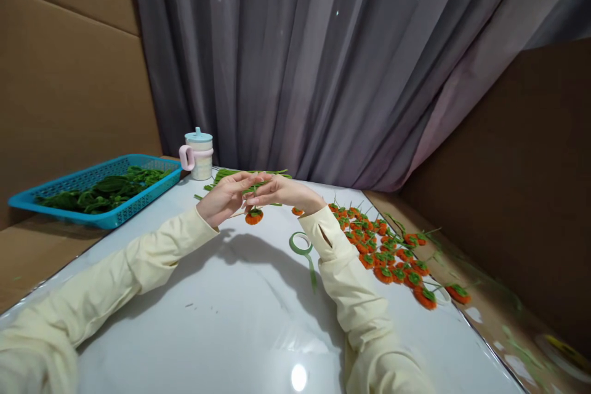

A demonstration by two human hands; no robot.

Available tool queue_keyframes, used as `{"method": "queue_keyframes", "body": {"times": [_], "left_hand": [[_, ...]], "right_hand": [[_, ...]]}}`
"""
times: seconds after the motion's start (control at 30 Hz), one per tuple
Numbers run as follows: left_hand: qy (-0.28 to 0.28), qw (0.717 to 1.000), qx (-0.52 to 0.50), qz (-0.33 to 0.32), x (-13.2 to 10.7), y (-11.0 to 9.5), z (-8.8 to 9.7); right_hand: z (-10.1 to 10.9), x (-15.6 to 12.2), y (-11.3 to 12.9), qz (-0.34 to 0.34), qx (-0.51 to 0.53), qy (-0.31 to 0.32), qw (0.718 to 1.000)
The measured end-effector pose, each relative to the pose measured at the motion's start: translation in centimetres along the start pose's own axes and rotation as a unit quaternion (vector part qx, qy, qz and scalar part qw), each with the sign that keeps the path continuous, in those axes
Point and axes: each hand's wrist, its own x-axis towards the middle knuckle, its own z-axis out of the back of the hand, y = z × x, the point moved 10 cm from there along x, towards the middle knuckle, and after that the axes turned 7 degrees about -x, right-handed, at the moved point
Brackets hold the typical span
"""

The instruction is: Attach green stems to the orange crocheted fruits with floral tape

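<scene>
Above the middle of the white table, my left hand (pixel 225 198) and my right hand (pixel 287 193) meet at the fingertips. Between them hangs a fuzzy orange flower (pixel 253 217), its head pointing down. The fingers of both hands close around its green stem, which they largely cover, so the exact grip of each hand is partly hidden. Just behind the hands lies a bundle of green fuzzy stems (pixel 221 178). A roll of green floral tape (pixel 300 244) rests below my right hand, its loose end trailing toward me. Another orange flower (pixel 298 211) lies by my right wrist.
Many orange flowers with green tops (pixel 383 258) spread over the right side of the table (pixel 207 345). At the left stands a blue basket (pixel 115 220) of green leaves (pixel 108 191). A lidded cup (pixel 202 160) is at the back, before a grey curtain (pixel 286 61). Cardboard walls flank both sides.
</scene>
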Motion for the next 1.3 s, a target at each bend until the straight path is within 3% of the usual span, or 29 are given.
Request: {"method": "queue_keyframes", "body": {"times": [0.33, 0.53, 0.8, 0.93, 1.03, 1.13, 1.2, 1.3], "left_hand": [[-0.013, 0.989, 0.125, -0.08, 0.0, -1.5, 0.4], [-0.015, 0.982, 0.159, -0.103, -0.4, -2.2, -0.2], [-0.042, 0.985, 0.128, -0.11, -0.5, -2.2, 0.3], [-0.052, 0.972, 0.189, -0.132, -0.7, -2.9, 0.2], [-0.033, 0.926, 0.322, -0.193, -1.2, -4.8, -0.8], [0.036, 0.836, 0.466, -0.289, -2.4, -6.8, -3.1], [0.095, 0.786, 0.536, -0.294, -2.8, -6.8, -4.3], [0.179, 0.737, 0.601, -0.251, -3.0, -5.4, -5.1]], "right_hand": [[1.2, -1.1, 1.2, -0.029, -0.114, -0.053, 0.992], [1.0, -0.8, 0.7, -0.023, -0.114, -0.043, 0.992], [1.3, -0.7, 0.1, -0.041, -0.102, -0.058, 0.992], [1.6, -0.6, 0.4, -0.006, -0.078, -0.075, 0.994], [1.1, -0.6, 0.6, 0.013, -0.08, -0.045, 0.996], [0.2, -0.8, 0.5, -0.007, -0.094, 0.003, 0.996], [-0.1, -1.1, 0.3, -0.033, -0.101, 0.018, 0.994], [-0.4, -1.4, 0.4, -0.042, -0.109, 0.035, 0.993]]}}
